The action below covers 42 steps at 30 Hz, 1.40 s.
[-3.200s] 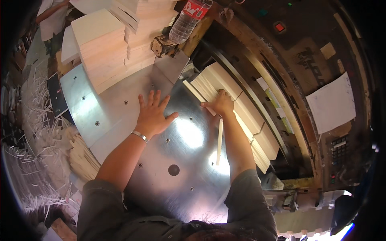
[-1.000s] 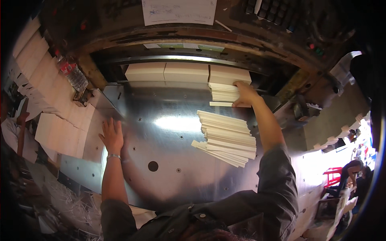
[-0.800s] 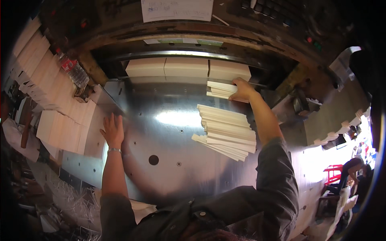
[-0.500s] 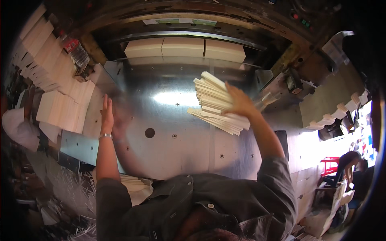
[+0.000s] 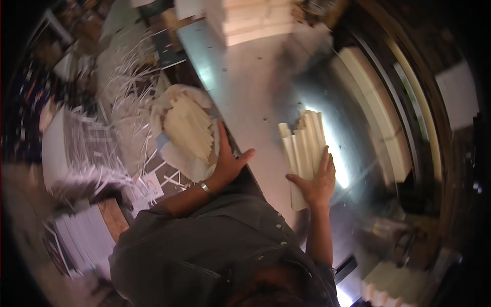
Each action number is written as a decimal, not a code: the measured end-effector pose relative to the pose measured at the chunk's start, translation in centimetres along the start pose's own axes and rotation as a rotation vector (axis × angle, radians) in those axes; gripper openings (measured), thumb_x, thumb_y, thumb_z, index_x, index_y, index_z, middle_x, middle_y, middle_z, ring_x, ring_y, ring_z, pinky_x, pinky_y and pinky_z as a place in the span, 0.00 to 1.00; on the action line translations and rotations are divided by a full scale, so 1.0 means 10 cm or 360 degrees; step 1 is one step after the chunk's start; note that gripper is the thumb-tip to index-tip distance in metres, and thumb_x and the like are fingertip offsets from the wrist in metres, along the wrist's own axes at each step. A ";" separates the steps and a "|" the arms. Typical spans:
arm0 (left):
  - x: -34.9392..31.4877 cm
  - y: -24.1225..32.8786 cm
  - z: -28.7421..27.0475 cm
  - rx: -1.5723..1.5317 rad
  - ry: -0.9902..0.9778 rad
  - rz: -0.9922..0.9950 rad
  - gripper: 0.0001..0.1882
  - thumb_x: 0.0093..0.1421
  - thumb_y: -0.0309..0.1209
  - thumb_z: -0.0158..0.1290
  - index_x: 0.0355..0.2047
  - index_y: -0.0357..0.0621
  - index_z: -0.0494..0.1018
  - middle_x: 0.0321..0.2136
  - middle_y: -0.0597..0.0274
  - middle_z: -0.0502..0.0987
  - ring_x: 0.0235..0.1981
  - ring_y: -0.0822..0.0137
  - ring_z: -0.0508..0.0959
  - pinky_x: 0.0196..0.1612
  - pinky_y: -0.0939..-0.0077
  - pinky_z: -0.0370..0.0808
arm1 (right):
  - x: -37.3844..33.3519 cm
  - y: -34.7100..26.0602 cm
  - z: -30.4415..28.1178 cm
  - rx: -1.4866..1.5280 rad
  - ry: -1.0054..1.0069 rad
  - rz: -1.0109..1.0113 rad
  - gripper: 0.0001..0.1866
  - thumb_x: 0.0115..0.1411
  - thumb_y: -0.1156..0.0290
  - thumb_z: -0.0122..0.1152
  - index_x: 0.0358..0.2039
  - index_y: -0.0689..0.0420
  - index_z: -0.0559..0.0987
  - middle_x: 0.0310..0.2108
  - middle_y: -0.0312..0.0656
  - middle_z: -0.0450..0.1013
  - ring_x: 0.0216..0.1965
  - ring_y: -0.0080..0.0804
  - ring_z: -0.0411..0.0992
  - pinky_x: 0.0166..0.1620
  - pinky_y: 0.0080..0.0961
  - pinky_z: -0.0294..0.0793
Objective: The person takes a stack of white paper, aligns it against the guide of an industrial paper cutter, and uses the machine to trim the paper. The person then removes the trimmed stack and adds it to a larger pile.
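On the metal table [image 5: 245, 97] lies a loose bundle of cream paper strips [image 5: 304, 135]. My right hand [image 5: 317, 187] rests against the near right side of the bundle, thumb spread across it and fingers stretched along its edge. At the table's left edge my left hand [image 5: 230, 163] is open and holds nothing, its thumb apart from the fingers. Just beyond the left hand, below the table edge, a pale sack [image 5: 169, 102] contains more cream paper scraps [image 5: 188, 125]. The picture is partly smeared by motion.
A paper stack [image 5: 255, 20] stands on the table's far end. Cream paper blocks [image 5: 376, 110] sit under the machine's bar at right. White shredded strips [image 5: 133, 82] litter the left side, near stacks of white paper [image 5: 84, 235].
The view has turned left toward the sack. My right hand and the paper strips have moved toward the table's front edge. My left hand has come off the table's left part to the sack.
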<state>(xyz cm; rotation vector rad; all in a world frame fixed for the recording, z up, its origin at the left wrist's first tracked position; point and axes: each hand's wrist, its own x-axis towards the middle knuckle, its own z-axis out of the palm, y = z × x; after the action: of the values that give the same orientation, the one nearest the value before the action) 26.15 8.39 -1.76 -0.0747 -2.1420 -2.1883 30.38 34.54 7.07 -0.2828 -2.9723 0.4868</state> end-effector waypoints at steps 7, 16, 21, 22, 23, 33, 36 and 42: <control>-0.30 -0.04 -0.22 -0.1407 0.0252 -0.0695 0.39 0.68 0.39 0.52 0.71 0.39 0.47 0.65 0.48 0.62 0.66 0.55 0.64 0.68 0.60 0.61 | 0.17 -1.32 0.47 0.0140 -0.0573 -0.1103 0.67 0.37 0.43 0.80 0.73 0.54 0.52 0.68 0.62 0.55 0.68 0.59 0.55 0.68 0.48 0.57; 0.00 -0.75 -1.21 -0.1742 0.0307 -0.0620 0.36 0.70 0.53 0.41 0.67 0.37 0.58 0.62 0.46 0.69 0.61 0.49 0.72 0.66 0.53 0.67 | 0.26 -1.58 0.57 0.0526 -0.0568 -0.1334 0.60 0.43 0.49 0.78 0.72 0.52 0.56 0.70 0.63 0.51 0.70 0.61 0.53 0.70 0.48 0.53; 0.65 -1.44 -1.93 -0.1581 0.0403 -0.0694 0.38 0.69 0.57 0.44 0.66 0.39 0.61 0.60 0.49 0.73 0.59 0.51 0.75 0.63 0.54 0.70 | 0.24 -1.08 0.49 0.0761 -0.0618 -0.1038 0.59 0.43 0.54 0.80 0.72 0.55 0.57 0.71 0.61 0.50 0.71 0.61 0.51 0.69 0.50 0.54; 0.74 -1.69 -2.01 -0.1487 0.0383 -0.0760 0.41 0.67 0.59 0.47 0.68 0.41 0.58 0.63 0.49 0.69 0.63 0.51 0.70 0.66 0.53 0.65 | 0.20 -0.97 0.48 0.0780 -0.0576 -0.0915 0.58 0.43 0.56 0.80 0.71 0.55 0.58 0.71 0.60 0.51 0.70 0.61 0.52 0.69 0.50 0.55; 0.80 -1.92 -2.07 -0.1388 0.0364 -0.0827 0.45 0.64 0.61 0.49 0.70 0.42 0.56 0.66 0.49 0.65 0.66 0.51 0.66 0.69 0.52 0.61 | 0.16 -0.87 0.47 0.0801 -0.0535 -0.0791 0.57 0.43 0.57 0.80 0.71 0.56 0.59 0.71 0.59 0.51 0.70 0.61 0.53 0.69 0.50 0.56; 0.76 -2.17 -1.72 0.0103 0.0874 -0.1337 0.73 0.50 0.68 0.59 0.72 0.36 0.22 0.73 0.38 0.25 0.75 0.44 0.33 0.74 0.49 0.37 | -0.27 -0.15 0.23 0.0491 -0.0094 -0.0510 0.48 0.43 0.62 0.80 0.64 0.62 0.69 0.67 0.61 0.60 0.66 0.62 0.60 0.68 0.53 0.58; 0.63 -2.06 -1.65 0.0359 0.1037 -0.1038 0.65 0.57 0.64 0.56 0.73 0.35 0.30 0.74 0.39 0.27 0.75 0.45 0.33 0.75 0.56 0.38 | -0.24 -0.16 0.20 0.0630 0.0020 -0.0440 0.47 0.43 0.62 0.81 0.63 0.62 0.70 0.66 0.62 0.60 0.66 0.63 0.60 0.67 0.54 0.58; 0.76 -1.04 -1.10 0.0724 0.0873 -0.0116 0.43 0.68 0.42 0.54 0.73 0.36 0.45 0.74 0.45 0.44 0.75 0.52 0.45 0.74 0.61 0.42 | -0.14 0.11 0.13 0.0833 0.0064 -0.0291 0.44 0.47 0.62 0.78 0.64 0.58 0.69 0.65 0.59 0.63 0.63 0.57 0.65 0.63 0.46 0.67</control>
<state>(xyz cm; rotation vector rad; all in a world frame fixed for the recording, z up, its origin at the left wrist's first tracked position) 17.91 -2.60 -11.64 0.5646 -2.2414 -1.4525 31.72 34.91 5.34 0.0314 -2.6653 1.1752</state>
